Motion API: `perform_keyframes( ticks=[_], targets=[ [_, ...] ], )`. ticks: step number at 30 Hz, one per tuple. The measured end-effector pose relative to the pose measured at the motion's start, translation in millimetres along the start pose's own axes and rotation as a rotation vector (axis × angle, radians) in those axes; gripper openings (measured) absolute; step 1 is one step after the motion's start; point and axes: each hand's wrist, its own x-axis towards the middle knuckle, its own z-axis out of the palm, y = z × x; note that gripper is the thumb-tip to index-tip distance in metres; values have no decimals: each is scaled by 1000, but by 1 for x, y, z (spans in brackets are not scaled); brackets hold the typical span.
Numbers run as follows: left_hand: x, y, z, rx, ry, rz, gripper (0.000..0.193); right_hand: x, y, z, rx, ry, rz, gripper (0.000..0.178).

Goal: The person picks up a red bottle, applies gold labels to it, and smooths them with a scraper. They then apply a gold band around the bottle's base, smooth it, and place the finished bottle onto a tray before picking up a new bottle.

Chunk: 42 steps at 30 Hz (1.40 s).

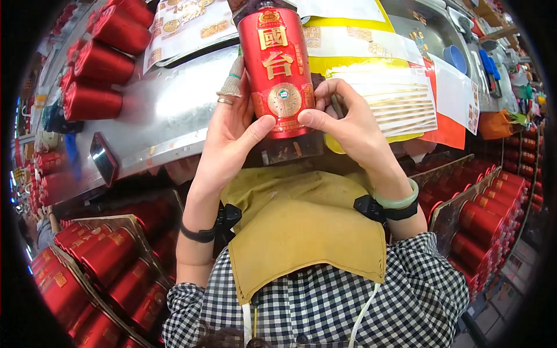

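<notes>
Left hand and right hand are half-curled holding the red bottle, so I'd use light, even thumb pressure.

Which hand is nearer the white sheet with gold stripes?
Right. The right hand is just left of the sheet; the left hand is farther away, left of the shiny red cylindrical bottle.

Left hand and right hand clasp 1 red bottle low down, 2 thumbs against its gold-lettered front!
</notes>
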Motion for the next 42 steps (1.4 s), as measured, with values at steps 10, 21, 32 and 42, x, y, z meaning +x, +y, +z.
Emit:
perform_keyframes(
  ticks=[10,21,32,42],
  targets=[
    [-2,-4,0,52,-2,25,95,-2,-1,0,-52,5,4,48],
    [-3,-9,-5,0,3,13,91,-1,-1,3,-50,41,1,52],
    [-26,-30,-3,125,198,297,54,-4,-3,-1,14,7,45,36],
    [-21,-54,8,971,416,862,29,-5,-2,2,92,-6,-19,36]
  ],
)
